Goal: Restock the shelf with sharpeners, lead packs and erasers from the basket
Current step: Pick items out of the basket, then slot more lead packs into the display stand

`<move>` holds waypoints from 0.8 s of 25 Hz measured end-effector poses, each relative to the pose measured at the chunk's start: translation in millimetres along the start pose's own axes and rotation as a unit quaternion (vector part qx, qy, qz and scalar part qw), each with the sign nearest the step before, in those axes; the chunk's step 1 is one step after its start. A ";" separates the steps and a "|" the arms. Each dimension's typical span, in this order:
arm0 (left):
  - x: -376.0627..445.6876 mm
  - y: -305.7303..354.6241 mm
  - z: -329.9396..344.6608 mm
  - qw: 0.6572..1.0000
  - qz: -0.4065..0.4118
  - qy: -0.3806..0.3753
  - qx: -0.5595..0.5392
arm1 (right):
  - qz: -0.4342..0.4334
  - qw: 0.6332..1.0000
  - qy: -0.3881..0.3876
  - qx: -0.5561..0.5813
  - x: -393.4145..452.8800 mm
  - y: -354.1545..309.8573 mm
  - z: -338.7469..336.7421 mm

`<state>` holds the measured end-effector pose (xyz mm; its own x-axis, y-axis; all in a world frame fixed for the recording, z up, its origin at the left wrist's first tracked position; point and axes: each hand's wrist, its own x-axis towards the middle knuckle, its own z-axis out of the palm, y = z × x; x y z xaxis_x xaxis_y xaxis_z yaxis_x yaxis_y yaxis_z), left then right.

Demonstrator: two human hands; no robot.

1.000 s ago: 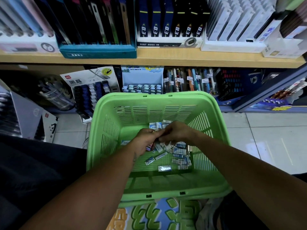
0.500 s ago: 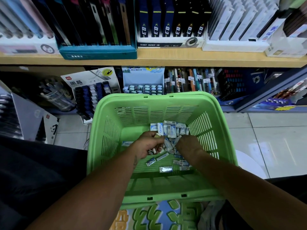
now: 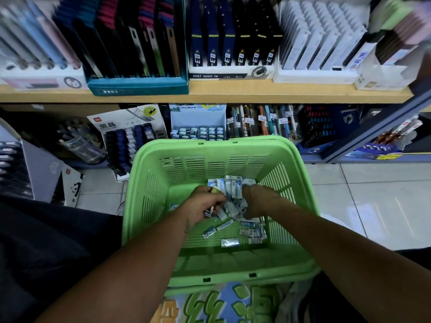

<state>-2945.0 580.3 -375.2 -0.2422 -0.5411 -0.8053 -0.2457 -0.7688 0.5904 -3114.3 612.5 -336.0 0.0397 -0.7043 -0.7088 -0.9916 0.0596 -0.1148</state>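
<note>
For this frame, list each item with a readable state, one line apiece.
Green basket: upright, holding small packs.
Small packs: loose on the basket bottom, some stacked at the far wall.
Left hand: inside the basket, fingers curled round several packs.
Right hand: inside the basket, down among the packs; grip hidden.
Lower-shelf display box: filled with rows of small items.

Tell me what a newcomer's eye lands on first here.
The bright green basket fills the middle of the view, with a heap of small blue-and-white packs on its floor. Both hands are down in that heap, the left hand gripping several packs and the right hand digging beside it.
</note>
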 end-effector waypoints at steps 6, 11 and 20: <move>-53.6 54.3 13.1 0.988 0.017 -0.145 -0.048 | -0.052 0.966 0.106 0.231 -47.6 -1.7 -75.3; -115.0 112.2 23.3 0.977 0.068 -0.185 -0.085 | -0.130 0.880 0.161 0.428 -115.9 24.7 -124.0; -222.2 213.7 107.6 0.941 0.272 -0.202 -0.022 | -0.229 0.740 0.346 0.530 -231.5 91.5 -188.6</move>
<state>-3044.8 573.0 -64.4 -0.6601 -0.6911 -0.2942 0.0538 -0.4341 0.8992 -3237.5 647.6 -51.1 -0.0944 -0.9939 0.0565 -0.2263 -0.0338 -0.9735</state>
